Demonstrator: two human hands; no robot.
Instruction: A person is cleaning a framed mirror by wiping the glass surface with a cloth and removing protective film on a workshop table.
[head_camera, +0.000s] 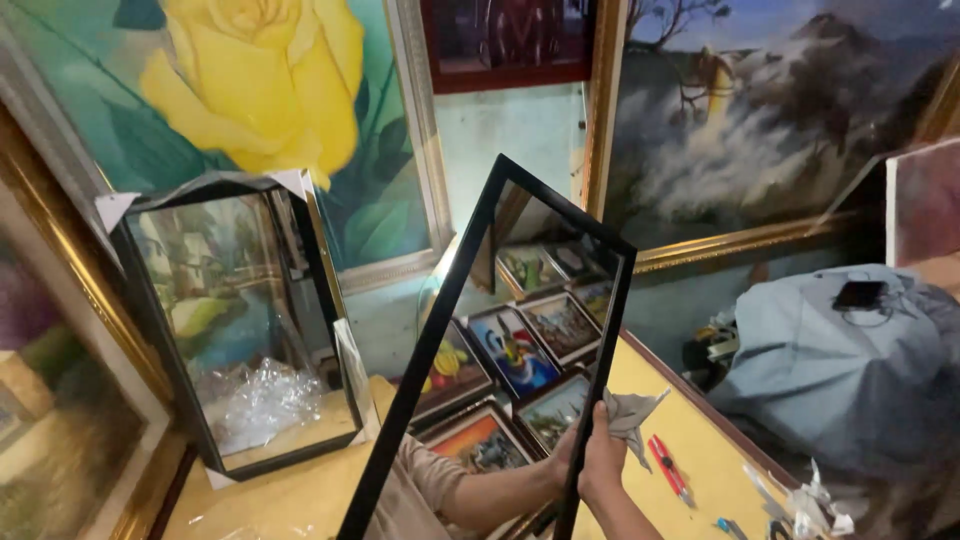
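Observation:
A tall black-framed mirror (478, 240) stands tilted on the yellow table (700, 430), and its glass reflects several small paintings and an arm in a beige sleeve. My right hand (600, 458) grips the frame's right edge near the bottom. A crumpled grey cloth (632, 410) is pinched against that edge by the same hand. My left hand is out of view.
A second black frame (215, 330) with white paper corner guards and plastic wrap leans at the left. Behind hang a yellow rose painting (260, 80) and a gold-framed landscape (780, 110). A red-handled tool (668, 466) lies on the table. A black phone (860, 293) rests on a blue-grey cloth heap (830, 370).

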